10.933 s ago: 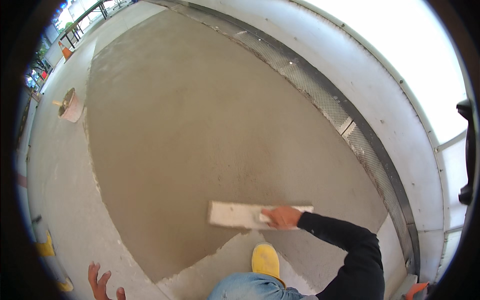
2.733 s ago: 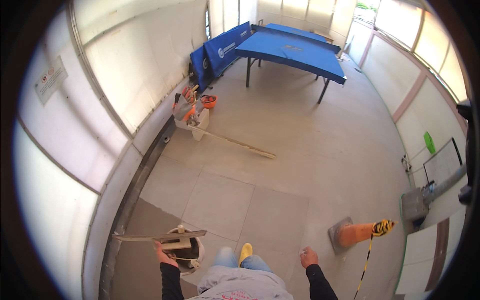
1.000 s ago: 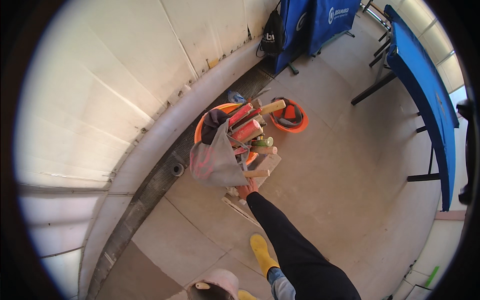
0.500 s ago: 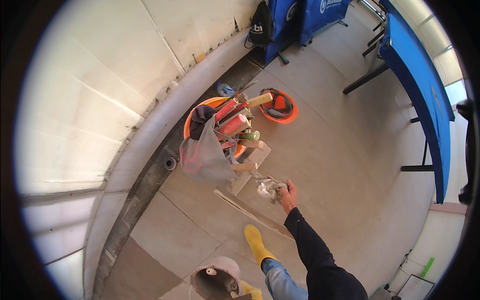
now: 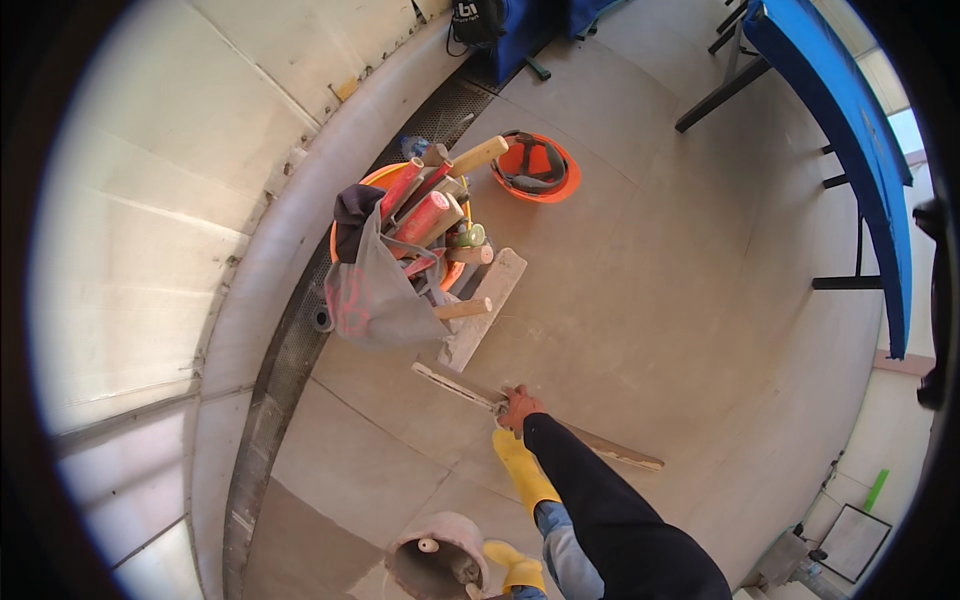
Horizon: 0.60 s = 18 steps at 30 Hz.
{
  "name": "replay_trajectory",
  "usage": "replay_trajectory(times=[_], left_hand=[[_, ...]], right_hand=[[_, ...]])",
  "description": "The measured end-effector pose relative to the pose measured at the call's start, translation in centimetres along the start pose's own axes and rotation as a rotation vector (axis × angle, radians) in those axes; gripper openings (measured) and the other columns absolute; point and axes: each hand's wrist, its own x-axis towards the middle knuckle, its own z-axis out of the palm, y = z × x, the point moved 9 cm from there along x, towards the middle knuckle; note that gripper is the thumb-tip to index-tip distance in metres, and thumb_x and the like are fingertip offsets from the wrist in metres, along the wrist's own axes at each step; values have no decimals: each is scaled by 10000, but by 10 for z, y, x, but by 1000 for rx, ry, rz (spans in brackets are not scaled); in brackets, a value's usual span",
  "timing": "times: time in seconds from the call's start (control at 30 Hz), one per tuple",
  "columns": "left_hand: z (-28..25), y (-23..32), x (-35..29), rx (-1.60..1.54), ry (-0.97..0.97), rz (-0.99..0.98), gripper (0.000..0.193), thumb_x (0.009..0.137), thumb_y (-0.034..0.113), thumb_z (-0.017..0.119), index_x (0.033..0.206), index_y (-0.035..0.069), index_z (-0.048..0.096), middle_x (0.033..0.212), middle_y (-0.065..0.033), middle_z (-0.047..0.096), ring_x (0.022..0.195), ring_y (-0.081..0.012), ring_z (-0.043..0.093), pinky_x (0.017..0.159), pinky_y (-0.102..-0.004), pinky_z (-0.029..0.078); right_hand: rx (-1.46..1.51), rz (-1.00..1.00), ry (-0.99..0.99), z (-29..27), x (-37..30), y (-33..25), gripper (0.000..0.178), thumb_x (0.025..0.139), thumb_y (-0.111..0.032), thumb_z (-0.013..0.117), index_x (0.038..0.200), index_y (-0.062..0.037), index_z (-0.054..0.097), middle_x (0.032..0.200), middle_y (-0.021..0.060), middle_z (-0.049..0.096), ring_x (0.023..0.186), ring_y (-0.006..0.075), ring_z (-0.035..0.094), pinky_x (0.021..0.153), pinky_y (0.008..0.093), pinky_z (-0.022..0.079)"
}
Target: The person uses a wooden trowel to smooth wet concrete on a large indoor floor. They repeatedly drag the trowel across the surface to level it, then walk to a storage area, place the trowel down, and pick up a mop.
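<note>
The right grip, a bare hand, hangs low over a long, narrow strip of weathered brown wood lying on the grey concrete floor. The fingers bend downward, with a small pale greyish patch at their tips; whether they are closed on anything I cannot tell. The wooden strip runs slantwise beneath the hand and shows on both sides of it. The left hand is out of view.

A black sleeve covers the right arm, and a yellow rubber boot stands just below the hand. Near the strip's left end lies a pale, rectangular, dirt-streaked board. Beside it stands an orange bucket crammed with tools — red and bare-wood handles jutting out — with a grey cloth draped over its near side. An upturned orange hard hat rests just right of the bucket.

Farther out, a pinkish-grey, cement-stained bucket is at the lower edge, and a blue-topped table with dark legs curves along the upper right.
</note>
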Motion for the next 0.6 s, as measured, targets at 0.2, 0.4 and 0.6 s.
replay_trajectory(times=[0.2, 0.4, 0.6], left_hand=[[28, 13, 2, -420, 41, -276, 606, 849, 327, 740, 1318, 2, 534, 1158, -141, 654, 965, -283, 639, 829, -406, 541], [47, 54, -2, -397, -142, -188, 611, 875, 401, 687, 1341, 41, 525, 1235, -120, 619, 1061, -274, 603, 899, -409, 501], [48, 95, -38, -462, -416, -72, 621, 901, 475, 635, 1364, 80, 516, 1313, -98, 584, 1157, -265, 568, 969, -412, 461]], right_hand=[[-157, -5, -97, 4, -14, -12, 487, 741, -323, 696, 1165, -99, 608, 1061, 159, 694, 1002, 366, 672, 857, 459, 542], [-111, -137, -144, -38, -131, -13, 483, 734, -382, 715, 1099, -87, 602, 1039, 175, 697, 977, 371, 673, 829, 474, 543], [14, -12, 90, -155, -321, 50, 597, 700, -431, 790, 1162, -118, 575, 1080, 155, 687, 1016, 366, 654, 846, 471, 535]])
